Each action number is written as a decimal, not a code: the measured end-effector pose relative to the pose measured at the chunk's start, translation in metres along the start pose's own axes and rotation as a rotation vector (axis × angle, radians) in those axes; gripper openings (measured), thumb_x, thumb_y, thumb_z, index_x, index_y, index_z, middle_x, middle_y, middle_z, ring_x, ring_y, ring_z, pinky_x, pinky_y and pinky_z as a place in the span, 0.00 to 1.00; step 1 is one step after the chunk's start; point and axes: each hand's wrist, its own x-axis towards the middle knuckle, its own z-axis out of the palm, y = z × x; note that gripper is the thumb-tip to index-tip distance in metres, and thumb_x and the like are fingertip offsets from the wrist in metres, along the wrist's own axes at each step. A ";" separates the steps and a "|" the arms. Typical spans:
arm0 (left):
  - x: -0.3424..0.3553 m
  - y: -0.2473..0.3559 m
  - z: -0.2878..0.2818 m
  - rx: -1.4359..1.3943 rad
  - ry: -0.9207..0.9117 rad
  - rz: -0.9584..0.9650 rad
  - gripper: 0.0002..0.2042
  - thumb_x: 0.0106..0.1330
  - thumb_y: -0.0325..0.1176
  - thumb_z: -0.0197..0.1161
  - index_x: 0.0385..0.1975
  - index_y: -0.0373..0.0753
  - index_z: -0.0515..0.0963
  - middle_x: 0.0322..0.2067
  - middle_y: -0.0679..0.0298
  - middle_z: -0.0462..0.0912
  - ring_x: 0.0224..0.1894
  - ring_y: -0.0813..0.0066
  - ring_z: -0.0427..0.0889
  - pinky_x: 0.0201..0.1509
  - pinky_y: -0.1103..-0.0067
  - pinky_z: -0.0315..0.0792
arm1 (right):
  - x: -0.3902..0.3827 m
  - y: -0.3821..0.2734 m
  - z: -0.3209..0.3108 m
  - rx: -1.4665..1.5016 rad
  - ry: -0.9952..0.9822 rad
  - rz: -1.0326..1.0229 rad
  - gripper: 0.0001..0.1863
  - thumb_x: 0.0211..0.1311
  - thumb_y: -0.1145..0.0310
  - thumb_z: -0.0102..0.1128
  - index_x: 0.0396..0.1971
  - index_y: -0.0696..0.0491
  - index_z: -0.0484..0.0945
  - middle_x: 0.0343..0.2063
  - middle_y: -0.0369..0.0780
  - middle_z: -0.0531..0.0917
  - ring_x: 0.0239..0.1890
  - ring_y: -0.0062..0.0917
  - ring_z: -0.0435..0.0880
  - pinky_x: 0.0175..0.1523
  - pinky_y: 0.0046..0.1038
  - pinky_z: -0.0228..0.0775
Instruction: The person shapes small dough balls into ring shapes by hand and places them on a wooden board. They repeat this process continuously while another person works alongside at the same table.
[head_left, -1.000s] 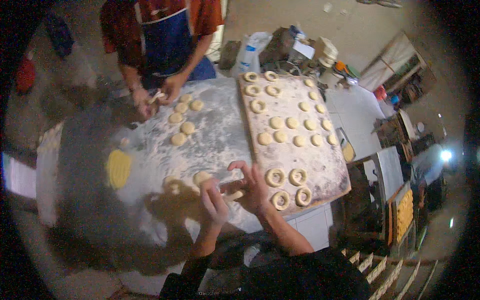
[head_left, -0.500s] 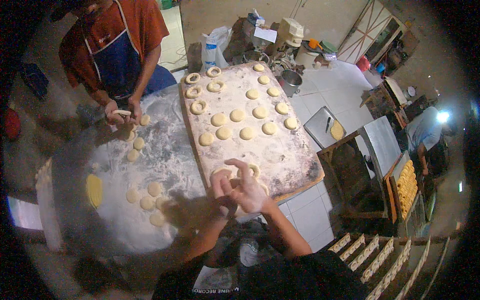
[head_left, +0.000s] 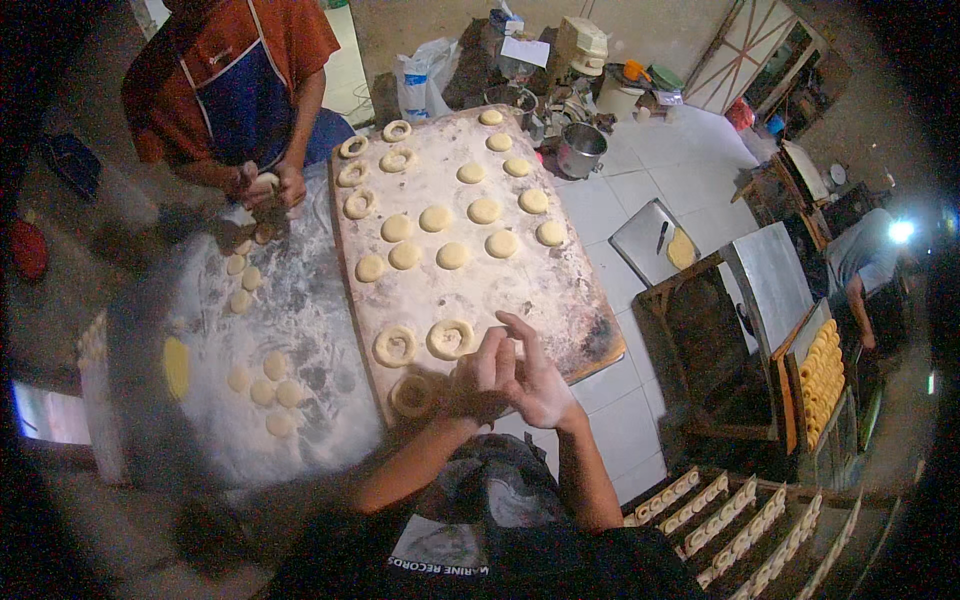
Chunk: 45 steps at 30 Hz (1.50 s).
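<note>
My left hand [head_left: 480, 378] and my right hand [head_left: 541, 384] meet over the near edge of a floured board [head_left: 520, 300]. The left fingers are curled and partly in shadow. On the right hand, the index finger sticks out while the others bend inward against the left hand. Whatever lies between them is hidden. Beside my left hand are a dough ring [head_left: 428, 340], a second dough ring [head_left: 380, 349] and a shadowed dough ring [head_left: 396, 399]. Farther up the board lie several round dough discs [head_left: 453, 256] and, at its far left, more dough rings [head_left: 360, 204].
A co-worker [head_left: 245, 90] in a blue apron handles dough at the floured table [head_left: 320, 430] on the left, where small dough discs [head_left: 275, 365] lie. Right of the board are a metal tray [head_left: 640, 250], a metal pot [head_left: 581, 150], golden rings [head_left: 819, 375] and racked trays [head_left: 740, 535].
The view has shifted, so the board sits farther left. My hands have moved right off the near dough rings, which now show more fully. The co-worker's hands have lifted a little.
</note>
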 end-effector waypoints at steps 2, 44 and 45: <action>-0.002 0.002 0.007 -0.159 0.048 0.113 0.14 0.77 0.38 0.39 0.48 0.39 0.70 0.30 0.48 0.82 0.37 0.44 0.83 0.40 0.62 0.75 | -0.006 -0.002 -0.017 0.294 0.032 0.238 0.25 0.63 0.67 0.53 0.59 0.55 0.63 0.45 0.44 0.73 0.45 0.29 0.76 0.51 0.29 0.66; -0.187 -0.227 -0.210 0.176 0.523 -0.568 0.19 0.67 0.33 0.57 0.53 0.27 0.70 0.51 0.38 0.76 0.52 0.41 0.78 0.55 0.61 0.73 | 0.045 -0.070 0.351 -0.577 -1.134 -0.169 0.16 0.58 0.59 0.61 0.40 0.53 0.77 0.41 0.47 0.83 0.39 0.38 0.84 0.48 0.35 0.74; -0.187 -0.225 -0.216 0.120 0.481 -0.587 0.19 0.67 0.34 0.58 0.52 0.28 0.72 0.50 0.39 0.77 0.51 0.42 0.79 0.54 0.62 0.74 | 0.045 -0.077 0.343 -0.396 -1.104 -0.176 0.13 0.60 0.66 0.62 0.41 0.53 0.71 0.38 0.46 0.82 0.37 0.33 0.85 0.42 0.32 0.75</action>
